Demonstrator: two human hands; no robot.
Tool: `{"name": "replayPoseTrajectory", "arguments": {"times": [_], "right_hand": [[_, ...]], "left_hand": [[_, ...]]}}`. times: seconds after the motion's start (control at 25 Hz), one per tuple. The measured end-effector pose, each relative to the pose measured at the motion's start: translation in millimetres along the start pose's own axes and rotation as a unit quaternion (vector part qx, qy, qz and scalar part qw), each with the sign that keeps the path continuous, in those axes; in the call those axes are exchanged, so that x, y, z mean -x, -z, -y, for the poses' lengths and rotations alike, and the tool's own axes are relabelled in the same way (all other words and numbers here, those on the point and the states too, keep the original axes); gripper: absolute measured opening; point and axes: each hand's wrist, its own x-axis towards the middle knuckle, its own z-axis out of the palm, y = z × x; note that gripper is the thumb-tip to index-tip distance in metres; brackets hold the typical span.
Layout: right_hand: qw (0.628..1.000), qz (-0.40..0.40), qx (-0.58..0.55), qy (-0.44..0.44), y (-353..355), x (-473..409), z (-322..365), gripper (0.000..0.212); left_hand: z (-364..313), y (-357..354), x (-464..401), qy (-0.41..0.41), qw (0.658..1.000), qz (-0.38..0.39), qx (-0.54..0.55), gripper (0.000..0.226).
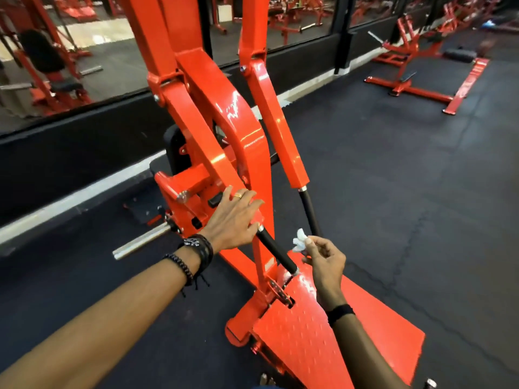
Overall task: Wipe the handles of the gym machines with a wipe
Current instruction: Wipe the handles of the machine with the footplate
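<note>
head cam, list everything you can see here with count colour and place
gym machine: one, orange-red, centre, standing on the floor
near handle: one, black grip, low on the machine, between the two hands
far handle: one, black grip, hanging from the right-side arm of the machine
foot plate: one, orange-red, textured, bottom centre
weight peg: one, silver, sticking out left of the machine
floor: dark rubber tiles
other machines: several, red, top right
mirror wall: along the back left, reflecting red equipment
wipe: one, white, crumpled, pinched in the right fingertips beside the near handle
left hand: fingers spread, resting on the machine frame; ring, dark bracelets
right hand: pinches the wipe; black wristband
</note>
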Motion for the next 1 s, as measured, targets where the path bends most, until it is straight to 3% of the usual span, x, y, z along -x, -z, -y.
{"name": "replayPoseTrajectory", "arguments": {"times": [0.2, 0.52, 0.6, 0.8, 1.0], "right_hand": [[0.998, -0.057, 0.009, -0.020, -37, -30, -24, 0.011], [0.974, -0.191, 0.111, -0.040, -100, -48, -83, 0.018], [0.969, -0.204, 0.138, -0.039, -126, -45, -97, 0.007], [0.942, -0.275, 0.190, -0.036, -157, -46, -119, 0.009], [0.933, -0.291, 0.211, -0.020, -150, -62, -128, 0.004]], "left_hand": [[62, -12, -63, -0.054, 0.996, 0.024, -0.062, 0.047], [93, -65, -119, -0.235, 0.966, 0.014, -0.110, 0.032], [91, -74, -120, -0.277, 0.951, 0.046, -0.131, 0.038], [90, -91, -112, -0.368, 0.900, 0.132, -0.192, 0.068], [76, -97, -127, -0.395, 0.870, 0.178, -0.235, 0.064]]}}
